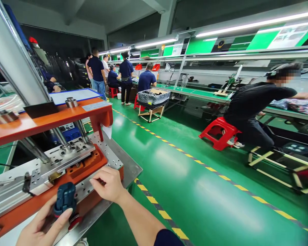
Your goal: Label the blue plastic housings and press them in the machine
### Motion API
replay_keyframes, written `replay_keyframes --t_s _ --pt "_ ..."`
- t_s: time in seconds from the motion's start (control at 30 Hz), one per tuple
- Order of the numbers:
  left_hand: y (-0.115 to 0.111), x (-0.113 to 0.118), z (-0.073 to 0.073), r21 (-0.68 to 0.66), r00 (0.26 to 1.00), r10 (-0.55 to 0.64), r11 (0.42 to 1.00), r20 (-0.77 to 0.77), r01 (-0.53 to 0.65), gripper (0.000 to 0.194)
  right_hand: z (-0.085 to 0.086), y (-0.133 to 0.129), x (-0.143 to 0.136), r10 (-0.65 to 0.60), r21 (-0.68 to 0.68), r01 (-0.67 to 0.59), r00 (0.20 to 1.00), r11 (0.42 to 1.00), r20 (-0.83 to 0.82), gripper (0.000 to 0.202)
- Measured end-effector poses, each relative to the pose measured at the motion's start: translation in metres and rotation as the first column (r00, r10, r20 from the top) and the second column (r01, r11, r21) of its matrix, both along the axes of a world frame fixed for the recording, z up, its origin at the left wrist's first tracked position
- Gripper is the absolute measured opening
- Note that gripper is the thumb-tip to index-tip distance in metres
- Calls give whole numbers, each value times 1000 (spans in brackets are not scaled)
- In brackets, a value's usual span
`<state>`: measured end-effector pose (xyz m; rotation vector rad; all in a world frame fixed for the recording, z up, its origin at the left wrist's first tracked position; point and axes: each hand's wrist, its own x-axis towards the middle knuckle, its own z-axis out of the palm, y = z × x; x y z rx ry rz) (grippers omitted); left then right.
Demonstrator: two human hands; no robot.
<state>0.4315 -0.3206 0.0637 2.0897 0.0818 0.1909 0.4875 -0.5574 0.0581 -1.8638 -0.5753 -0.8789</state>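
In the lower left, my left hand [45,222] grips a dark plastic battery pack [65,199] between thumb and fingers, held up in front of the press. To its right, my right hand [107,183] hovers by the front edge of the machine, its fingers curled in and nothing visible in them. The press [102,114] has an orange top plate, steel columns and a drilled metal base plate. An orange stepped fixture block [88,164] sits on that base, just beyond my right hand. A red round knob [75,222] shows below the battery pack, partly hidden.
A metal table edge [133,167] juts out under the press. Striped yellow-black lines [164,214] cross the green floor. A person on a red stool [218,133] leans over a long bench at right. A plastic-lined bin [154,98] and several other people are farther back.
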Motion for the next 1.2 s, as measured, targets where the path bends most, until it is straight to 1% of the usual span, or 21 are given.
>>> replay_keyframes --t_s 0.1,0.2,0.4,0.53,0.6,0.77,0.83,1.1,1.2 --pt "7 6 -3 -16 999 -28 1000 -28 27 76 1 0 -1 -4 14 4 1000 1000 4 25" --pt "9 8 -3 -17 997 -48 999 -57 47 79 3 0 -2 4 27 -4 1000 1000 5 24" --pt "-1 1 -3 -56 999 -37 998 -33 35 75 5 -2 -4 34 32 -35 999 999 9 23" --pt "-3 0 -4 -119 999 -42 992 -25 38 74 6 -2 -4 41 31 -41 999 999 3 22" --pt "-7 -2 0 -143 999 -38 989 -25 34 73 6 -2 -4 45 28 -44 999 999 -2 21" --pt "-24 -11 18 -158 1000 28 987 -12 -29 72 5 -3 -4 45 18 -44 999 999 -24 22" --pt "-29 -13 23 -169 999 33 985 -7 -33 73 5 -3 -4 48 13 -47 999 999 -25 22" --pt "-31 -13 26 -182 999 37 982 -9 -38 73 6 -3 -5 49 4 -49 999 999 -17 22" --pt "-32 -14 27 -194 999 36 981 15 -33 74 6 -4 -6 52 -2 -52 998 999 -25 22"
